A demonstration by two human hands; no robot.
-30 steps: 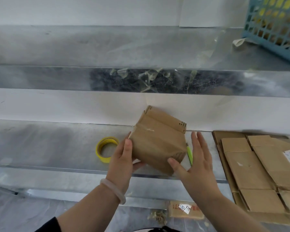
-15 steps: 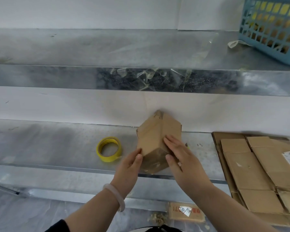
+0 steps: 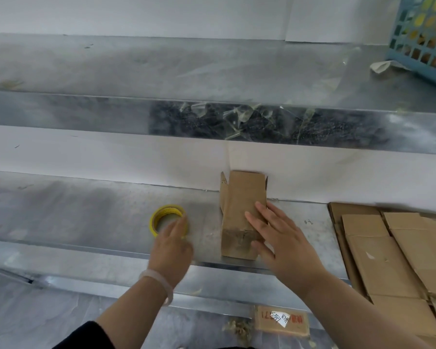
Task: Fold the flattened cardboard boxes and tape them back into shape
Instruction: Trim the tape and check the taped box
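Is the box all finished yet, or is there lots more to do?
Not yet. One box is folded into shape and lies on the metal table, with the right hand resting on it. Its far flaps are open. The left hand reaches for the yellow tape roll, so taping looks next. A stack of flat boxes waits at the right.

Looks like a packing or warehouse workstation: two-tier galvanised sheet-metal bench point(image 3: 86, 212) against a plain white wall, stack of flattened brown cardboard boxes point(image 3: 388, 255) at right, yellow-cored roll of clear tape point(image 3: 168, 220), blue perforated plastic crate point(image 3: 423, 39) on the upper tier.
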